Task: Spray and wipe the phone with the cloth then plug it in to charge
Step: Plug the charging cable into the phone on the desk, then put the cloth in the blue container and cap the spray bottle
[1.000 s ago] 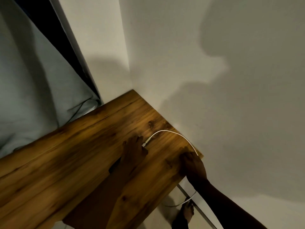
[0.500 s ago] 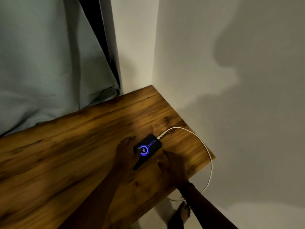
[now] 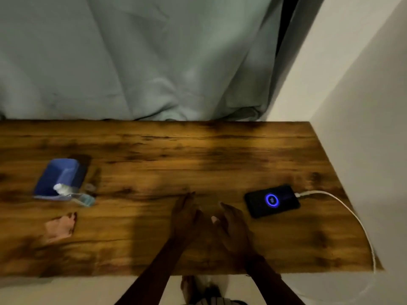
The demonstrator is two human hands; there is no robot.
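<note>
A black phone (image 3: 272,200) lies flat on the right part of the wooden table (image 3: 154,155), its screen showing a blue ring. A white cable (image 3: 343,208) is plugged into its right end and curves off the table's right front corner. My left hand (image 3: 187,214) and my right hand (image 3: 233,223) rest side by side near the table's middle front, left of the phone and apart from it, fingers spread, holding nothing. A blue cloth (image 3: 59,178) sits at the far left, with a small clear spray bottle (image 3: 74,194) lying on its side against it.
A small pinkish scrap (image 3: 60,226) lies in front of the blue cloth. A grey-green curtain (image 3: 143,58) hangs behind the table. White walls (image 3: 356,106) close the right side. A bare foot (image 3: 191,287) shows on the floor below the table's front edge.
Both hands have come off the phone and moved left to the table's middle. The view has swung left, bringing the cloth and bottle in. The phone stays plugged in and lit.
</note>
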